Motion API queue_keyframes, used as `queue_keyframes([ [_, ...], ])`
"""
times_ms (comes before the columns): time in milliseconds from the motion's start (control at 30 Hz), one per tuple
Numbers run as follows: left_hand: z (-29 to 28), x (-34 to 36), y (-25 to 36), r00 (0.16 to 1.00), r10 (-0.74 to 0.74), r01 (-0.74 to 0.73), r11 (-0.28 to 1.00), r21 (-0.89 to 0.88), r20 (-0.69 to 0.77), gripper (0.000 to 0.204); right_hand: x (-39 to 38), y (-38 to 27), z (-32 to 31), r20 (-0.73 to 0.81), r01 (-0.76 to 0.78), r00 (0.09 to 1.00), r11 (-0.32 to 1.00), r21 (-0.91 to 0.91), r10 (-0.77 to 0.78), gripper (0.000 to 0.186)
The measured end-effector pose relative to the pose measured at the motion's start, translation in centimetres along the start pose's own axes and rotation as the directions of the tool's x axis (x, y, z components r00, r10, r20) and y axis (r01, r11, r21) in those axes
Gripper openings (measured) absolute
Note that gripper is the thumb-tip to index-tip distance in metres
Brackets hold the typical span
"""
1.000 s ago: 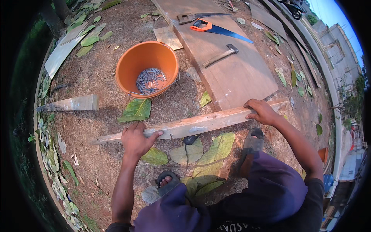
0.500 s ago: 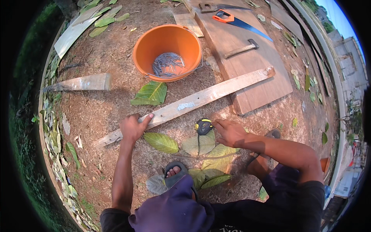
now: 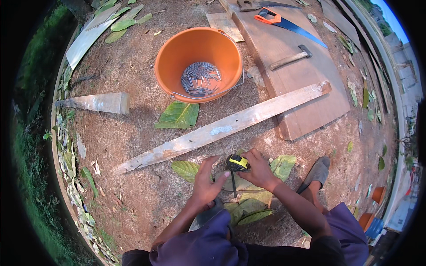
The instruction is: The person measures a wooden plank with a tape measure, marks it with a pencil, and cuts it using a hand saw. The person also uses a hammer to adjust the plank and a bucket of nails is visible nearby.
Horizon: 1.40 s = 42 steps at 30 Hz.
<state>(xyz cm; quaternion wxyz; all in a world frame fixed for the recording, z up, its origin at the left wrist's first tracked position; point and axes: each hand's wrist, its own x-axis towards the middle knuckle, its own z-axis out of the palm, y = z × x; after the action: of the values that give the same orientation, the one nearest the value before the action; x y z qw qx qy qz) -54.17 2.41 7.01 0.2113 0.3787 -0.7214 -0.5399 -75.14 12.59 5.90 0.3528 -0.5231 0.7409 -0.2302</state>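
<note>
Your right hand (image 3: pixel 261 170) has the yellow-and-black tape measure (image 3: pixel 238 162) pinched between thumb and fingers, on the near side of the plank (image 3: pixel 248 114), probably gripped from the right to leave your left hand (image 3: pixel 207 182) some room. That one's spread wide, looks empty, can't tell if it's touching. Plank's right end rests on the wooden panel (image 3: pixel 317 113), seemingly for support. Versus half a second ago, your left hand's off the plank.

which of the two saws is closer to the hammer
The orange-handled saw with the blue blade. It lies between the hammer and the other saw, which has a brown handle and sits farther up the board.
</note>
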Motion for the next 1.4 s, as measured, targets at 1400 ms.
queue_keyframes([
  [1400,1.6,5.2,3.8,0.958,-0.263,0.268,0.963,0.031,-0.118,0.046,9.2,20.3,-34.8,-0.694,-0.210,0.443,0.819,0.535,0.567,0.024],
])
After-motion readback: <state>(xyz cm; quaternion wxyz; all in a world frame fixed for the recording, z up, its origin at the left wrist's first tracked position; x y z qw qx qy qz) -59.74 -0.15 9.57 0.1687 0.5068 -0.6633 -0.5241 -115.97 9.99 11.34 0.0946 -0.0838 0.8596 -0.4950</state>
